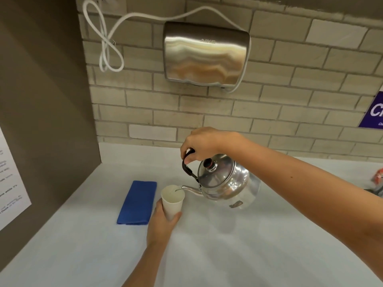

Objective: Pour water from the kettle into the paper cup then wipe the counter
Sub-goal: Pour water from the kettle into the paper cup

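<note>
My right hand [202, 145] grips the black handle of a shiny metal kettle [224, 182] and holds it tilted to the left above the white counter [228, 245]. The thin spout reaches over the rim of a white paper cup [172, 200]. My left hand [163, 223] is wrapped around the lower part of the cup and holds it under the spout. A folded blue cloth [137, 203] lies flat on the counter just left of the cup, untouched.
A steel hand dryer [206, 53] with a looped white cable hangs on the tiled wall behind. A brown side panel [45, 121] with a paper notice closes the left side. A purple sign and some small items sit at the right edge.
</note>
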Tool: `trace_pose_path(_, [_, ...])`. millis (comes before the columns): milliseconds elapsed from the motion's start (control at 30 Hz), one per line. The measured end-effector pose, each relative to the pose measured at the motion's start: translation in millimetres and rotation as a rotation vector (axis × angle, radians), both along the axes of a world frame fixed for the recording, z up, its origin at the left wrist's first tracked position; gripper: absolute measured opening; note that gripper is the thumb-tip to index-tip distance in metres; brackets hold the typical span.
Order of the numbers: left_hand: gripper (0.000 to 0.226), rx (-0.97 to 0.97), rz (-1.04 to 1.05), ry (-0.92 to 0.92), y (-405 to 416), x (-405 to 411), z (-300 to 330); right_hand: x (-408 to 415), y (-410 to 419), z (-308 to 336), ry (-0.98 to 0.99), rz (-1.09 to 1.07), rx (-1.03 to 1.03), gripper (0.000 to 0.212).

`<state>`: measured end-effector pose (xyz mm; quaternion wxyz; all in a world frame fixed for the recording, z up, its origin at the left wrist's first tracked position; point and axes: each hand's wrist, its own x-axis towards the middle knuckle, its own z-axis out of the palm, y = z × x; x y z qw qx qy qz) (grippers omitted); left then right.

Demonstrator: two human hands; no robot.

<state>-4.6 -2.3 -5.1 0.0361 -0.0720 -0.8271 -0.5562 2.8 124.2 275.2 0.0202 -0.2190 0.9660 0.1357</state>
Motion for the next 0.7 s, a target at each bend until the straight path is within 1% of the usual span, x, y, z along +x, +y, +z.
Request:
trace_pose_path(300, [0.075,-0.020,0.000,0.000,0.5,-0.6,-0.4,-5.5,-7.6,0.1,0.005,0.030,0.027,0.024])
trace_pose_path(500, [0.074,0.003,-0.007,-0.011,0.1,-0.7,-0.6,-8.1,-6.3,-2.7,0.003,0.022,0.029,0.023])
trace_pose_path(700, [0.072,0.002,0.005,-0.003,-0.6,-1.7,-1.8,-8.2,-10.2,-0.5,-0.003,0.027,0.072,0.021])
